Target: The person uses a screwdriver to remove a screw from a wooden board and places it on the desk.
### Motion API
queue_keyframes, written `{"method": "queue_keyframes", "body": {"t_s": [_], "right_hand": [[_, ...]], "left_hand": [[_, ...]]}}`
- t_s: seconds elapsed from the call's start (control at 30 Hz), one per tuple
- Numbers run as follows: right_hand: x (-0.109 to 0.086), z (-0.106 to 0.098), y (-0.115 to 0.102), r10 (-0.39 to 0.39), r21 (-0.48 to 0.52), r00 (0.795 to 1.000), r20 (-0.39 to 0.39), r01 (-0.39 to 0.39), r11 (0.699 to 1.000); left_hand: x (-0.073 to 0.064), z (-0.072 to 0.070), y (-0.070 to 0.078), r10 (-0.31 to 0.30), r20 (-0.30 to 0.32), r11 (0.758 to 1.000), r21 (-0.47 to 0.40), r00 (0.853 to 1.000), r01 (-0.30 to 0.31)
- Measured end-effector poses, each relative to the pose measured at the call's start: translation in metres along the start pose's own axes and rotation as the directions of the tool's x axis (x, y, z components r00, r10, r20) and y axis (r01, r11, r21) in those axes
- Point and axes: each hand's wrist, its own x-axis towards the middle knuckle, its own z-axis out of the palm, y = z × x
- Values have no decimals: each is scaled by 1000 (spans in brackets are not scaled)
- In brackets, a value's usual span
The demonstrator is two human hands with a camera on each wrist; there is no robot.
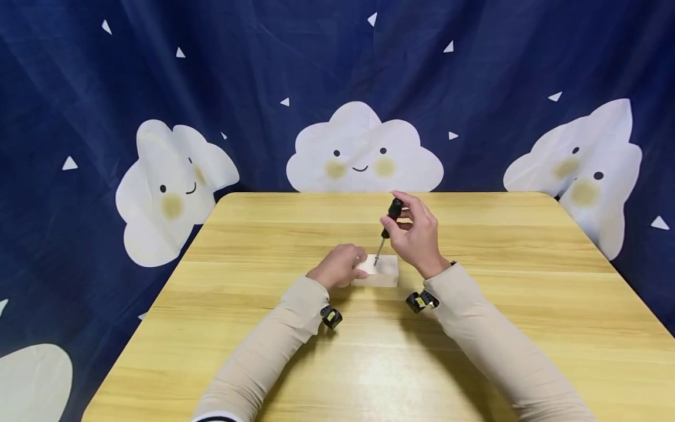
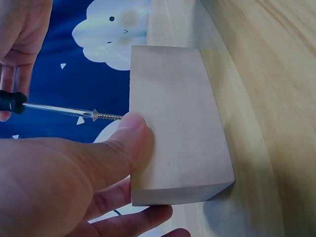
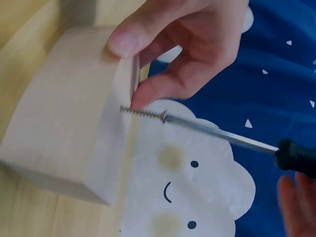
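Note:
A pale wooden block lies on the table, and my left hand grips its left end, thumb on the near face and fingers on the top and far side. From the block's top face stands a screw, most of its thread showing. The tip of a screwdriver meets the screw head, with the metal shaft nearly in line with the screw. My right hand pinches the black handle from above, tilted slightly to the right. In the right wrist view the handle is partly cut off.
The light wood-grain table extends around the block on all sides. Behind it hangs a dark blue curtain printed with clouds and white triangles. Each wrist carries a small black camera, such as the right wrist's camera.

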Motion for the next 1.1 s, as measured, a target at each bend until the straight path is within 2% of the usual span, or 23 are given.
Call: {"method": "queue_keyframes", "body": {"t_s": [0.17,0.27,0.5,0.87,1.1], "right_hand": [[1,1,0,11,-55,999,-51,-14,998],[2,1,-1,21,-54,999,-41,-23,998],[0,0,-1,33,-4,999,36,-33,999],[-1,2,0,44,-3,998,-54,-44,999],[1,0,-2,59,16,998,-13,-59,998]], "left_hand": [[-1,0,0,-8,0,1000,-5,1000,8],[-2,0,1,-15,1,1000,-11,1000,15],[-1,0,2,-32,4,999,-16,999,32],[0,-1,1,-36,10,999,-13,999,36],[-1,-1,3,-42,10,999,-6,999,42]]}}
